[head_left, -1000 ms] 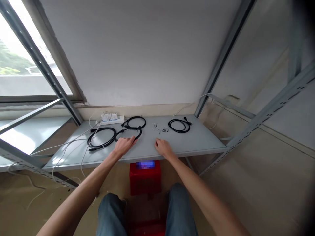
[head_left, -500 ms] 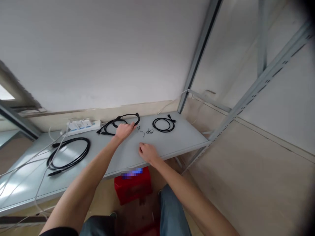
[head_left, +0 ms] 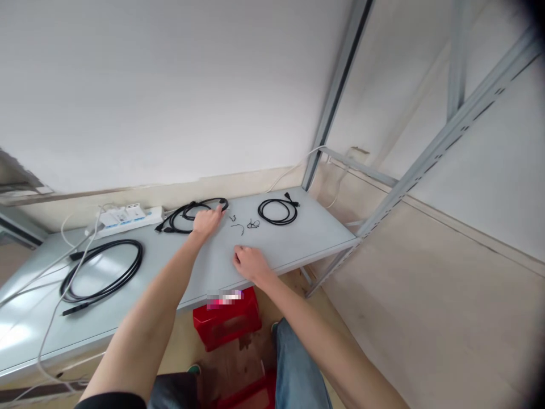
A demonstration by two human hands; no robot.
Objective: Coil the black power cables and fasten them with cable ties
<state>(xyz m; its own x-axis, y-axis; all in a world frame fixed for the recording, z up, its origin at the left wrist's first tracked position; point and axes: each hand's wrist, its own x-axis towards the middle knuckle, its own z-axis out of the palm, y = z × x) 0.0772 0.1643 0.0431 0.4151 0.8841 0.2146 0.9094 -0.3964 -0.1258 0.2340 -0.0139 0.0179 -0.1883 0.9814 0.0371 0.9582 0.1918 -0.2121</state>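
My left hand [head_left: 207, 221] is closed at the right end of a coiled black cable [head_left: 181, 215], its thumb and fingers on the loop near a connector. Part of that coil is hidden behind the hand. Curled into a loose fist, my right hand [head_left: 251, 263] rests near the table's front edge, and no object shows in it. Several thin black twist ties [head_left: 252, 224] lie between the hands and a second coiled black cable [head_left: 277, 212] at the right. A larger black cable coil [head_left: 102, 271] lies flat on the left.
A white power strip [head_left: 128, 220] with plugged-in adapters sits against the wall, its white cords [head_left: 55, 318] trailing over the left side of the grey table [head_left: 213, 267]. Metal posts [head_left: 340, 91] rise at the right. A red plastic stool [head_left: 227, 324] stands below the front edge.
The right end of the cable under my left hand sits lower, closer to the tabletop. My right hand stays in a fist at the front edge. The whole view has shifted slightly.
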